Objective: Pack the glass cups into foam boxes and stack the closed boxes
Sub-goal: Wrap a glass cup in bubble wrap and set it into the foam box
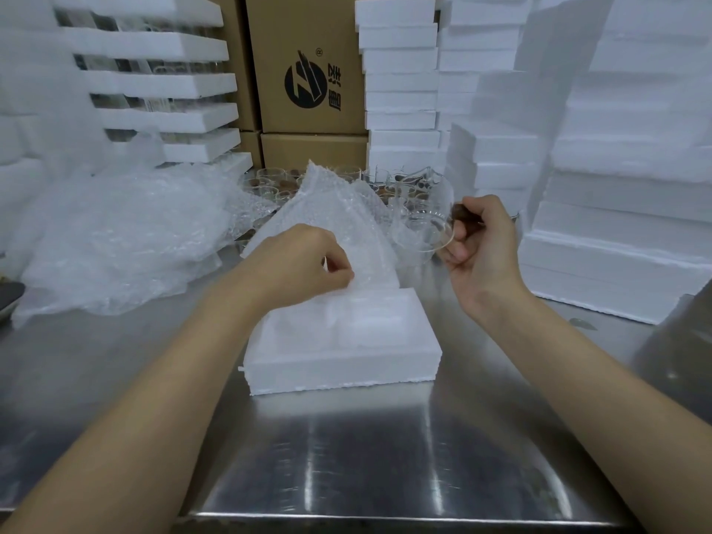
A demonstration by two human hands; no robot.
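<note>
While near one foam box, one glass cup, one bubble-wrap sheet

I have the left hand pinching a bubble-wrap sheet above 1 open foam box on the steel table. The right hand grips a clear glass cup by its dark handle, just beside the sheet. Behind, more glass cups stand before cardboard cartons; white foam box stacks rise at the right, loose bubble wrap at the left.
</note>
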